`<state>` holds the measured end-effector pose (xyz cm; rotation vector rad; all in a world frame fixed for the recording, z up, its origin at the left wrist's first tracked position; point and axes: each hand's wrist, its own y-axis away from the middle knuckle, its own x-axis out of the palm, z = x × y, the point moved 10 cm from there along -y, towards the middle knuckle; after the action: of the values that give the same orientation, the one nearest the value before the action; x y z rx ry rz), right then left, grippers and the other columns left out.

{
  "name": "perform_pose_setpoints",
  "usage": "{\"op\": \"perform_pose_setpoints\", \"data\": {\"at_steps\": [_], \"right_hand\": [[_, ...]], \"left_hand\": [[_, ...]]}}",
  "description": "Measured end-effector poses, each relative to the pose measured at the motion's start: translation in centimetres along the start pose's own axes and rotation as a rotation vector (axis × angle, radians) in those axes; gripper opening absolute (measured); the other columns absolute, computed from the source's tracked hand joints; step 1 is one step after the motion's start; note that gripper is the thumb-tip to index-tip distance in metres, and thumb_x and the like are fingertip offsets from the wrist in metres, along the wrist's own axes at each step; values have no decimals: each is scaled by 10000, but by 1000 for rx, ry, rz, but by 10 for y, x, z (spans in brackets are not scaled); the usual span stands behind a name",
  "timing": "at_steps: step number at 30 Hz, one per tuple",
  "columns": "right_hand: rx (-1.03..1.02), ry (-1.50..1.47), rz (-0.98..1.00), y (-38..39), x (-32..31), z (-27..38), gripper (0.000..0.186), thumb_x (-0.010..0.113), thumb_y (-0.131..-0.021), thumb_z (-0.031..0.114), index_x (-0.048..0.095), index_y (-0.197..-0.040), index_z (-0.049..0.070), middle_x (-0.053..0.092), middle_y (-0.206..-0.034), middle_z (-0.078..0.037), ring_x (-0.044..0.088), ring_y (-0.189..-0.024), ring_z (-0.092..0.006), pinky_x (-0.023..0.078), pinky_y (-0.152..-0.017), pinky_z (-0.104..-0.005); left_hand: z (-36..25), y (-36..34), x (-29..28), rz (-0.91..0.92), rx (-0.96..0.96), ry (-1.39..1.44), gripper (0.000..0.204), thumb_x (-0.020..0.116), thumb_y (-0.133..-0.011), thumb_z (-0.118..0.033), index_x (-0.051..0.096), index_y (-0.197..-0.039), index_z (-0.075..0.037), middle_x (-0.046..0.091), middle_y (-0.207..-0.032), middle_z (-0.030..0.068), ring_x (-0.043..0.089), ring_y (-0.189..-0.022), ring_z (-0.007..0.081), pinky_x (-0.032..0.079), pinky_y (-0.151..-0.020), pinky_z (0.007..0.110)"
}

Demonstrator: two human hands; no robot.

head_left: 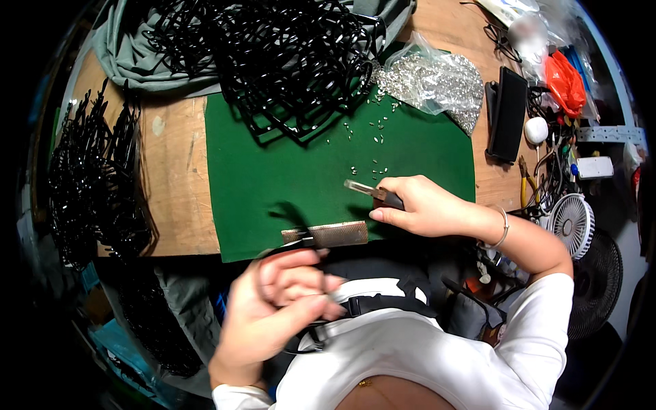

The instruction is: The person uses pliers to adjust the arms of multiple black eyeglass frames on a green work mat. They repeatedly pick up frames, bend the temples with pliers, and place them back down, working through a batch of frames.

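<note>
My left hand (283, 304), blurred by motion, is closed around a thin black glasses frame (298, 244) near the mat's front edge. Parts of the frame show above and below the fingers. In my right hand (427, 205) is a short tool (362, 188) with a dark handle and a pale metal end, pointing left over the green mat (266, 164); its exact kind is unclear. Beneath it on the front edge lies a flat, textured metal bar (328, 234). Small shiny metal pieces (377, 139) are scattered across the mat.
A heap of black glasses frames (287, 68) lies at the back on grey cloth (123, 51). More black pieces (99, 184) are piled left. A clear bag (437, 78) holds tiny metal parts. To the right are a black phone-like slab (509, 113), yellow-handled pliers (525, 181) and a white fan (571, 222).
</note>
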<state>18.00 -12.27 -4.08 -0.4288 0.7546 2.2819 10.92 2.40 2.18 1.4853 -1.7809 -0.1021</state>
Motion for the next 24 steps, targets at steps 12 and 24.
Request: {"op": "perform_pose_setpoints", "data": {"at_steps": [12, 24], "right_hand": [[56, 16, -4, 7, 3, 0, 249, 587, -781, 218, 554, -866, -14, 574, -750, -184, 575, -728, -328, 452, -651, -374], [-7, 58, -74, 31, -7, 3, 230, 596, -765, 198, 540, -849, -8, 559, -780, -182, 556, -754, -333, 435, -666, -391]], "left_hand": [[-119, -53, -54, -499, 755, -1535, 287, 632, -681, -10, 534, -951, -7, 568, -793, 101, 549, -711, 187, 451, -650, 284], [-100, -149, 100, -764, 1244, -2017, 47, 542, -681, -80, 498, -671, -93, 540, -606, 42, 587, -528, 171, 473, -425, 257]]}}
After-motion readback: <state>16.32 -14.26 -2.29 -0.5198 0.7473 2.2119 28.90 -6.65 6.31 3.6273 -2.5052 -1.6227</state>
